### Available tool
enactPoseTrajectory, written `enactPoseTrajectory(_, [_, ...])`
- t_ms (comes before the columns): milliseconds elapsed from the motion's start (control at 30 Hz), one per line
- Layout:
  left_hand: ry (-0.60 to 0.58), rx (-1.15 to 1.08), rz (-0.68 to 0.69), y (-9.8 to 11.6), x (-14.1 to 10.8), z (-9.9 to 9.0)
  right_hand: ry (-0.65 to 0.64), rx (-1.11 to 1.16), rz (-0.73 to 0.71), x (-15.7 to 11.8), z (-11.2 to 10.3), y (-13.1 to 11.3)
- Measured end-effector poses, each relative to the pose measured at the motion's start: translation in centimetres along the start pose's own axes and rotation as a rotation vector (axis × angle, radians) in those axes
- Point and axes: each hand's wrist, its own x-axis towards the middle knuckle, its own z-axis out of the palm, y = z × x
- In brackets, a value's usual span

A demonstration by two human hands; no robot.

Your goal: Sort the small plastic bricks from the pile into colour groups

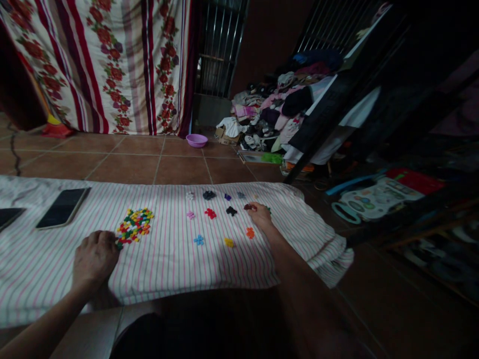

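Observation:
My right hand (260, 214) reaches over the striped cloth, thumb and fingertips closed in a pinch at a small brown piece (247, 207). My left hand (95, 257) lies palm down and curled at the near left edge of a pile of small multicoloured plastic pieces (135, 224); its fingertips are hidden. Small one-colour groups lie apart on the cloth: red pieces (210, 213), black pieces (231, 211), orange pieces (250, 233), yellow pieces (228, 242), light blue pieces (198, 240) and pink pieces (190, 215). Farther back are dark grey pieces (208, 195) and white pieces (190, 196).
A phone (63, 208) lies left of the pile, with another dark device (10, 217) at the left edge. Beyond the striped cloth (164, 269), a purple basin (196, 140) stands on the tiled floor. A heap of clothes (273, 107) is at the back right.

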Motion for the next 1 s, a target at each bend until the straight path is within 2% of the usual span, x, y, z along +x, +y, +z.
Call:
enactPoseTrajectory(267, [0.009,0.038,0.007,-0.3,0.1,0.5,-0.032,-0.121,-0.121,0.1,0.0,-0.5])
enactPoseTrajectory(467, [0.017,-0.001,0.017,-0.3,0.1,0.4,0.012,-0.170,-0.146,0.4,0.4,-0.1])
enactPoseTrajectory(667, [-0.005,-0.012,-0.009,-0.1,0.1,0.2,0.022,-0.104,-0.159,0.4,0.4,0.3])
enactPoseTrajectory(800, [0.000,-0.017,-0.020,-0.1,0.1,0.2,0.091,-0.027,-0.163,0.2,0.2,0.1])
enactPoseTrajectory(900, [-0.002,-0.024,-0.027,-0.2,0.2,0.1,0.133,0.032,-0.169,0.2,-0.4,-0.8])
enactPoseTrajectory(1000, [-0.010,-0.038,-0.029,-0.2,0.2,0.1,0.124,0.084,-0.200,0.1,-0.8,-3.2])
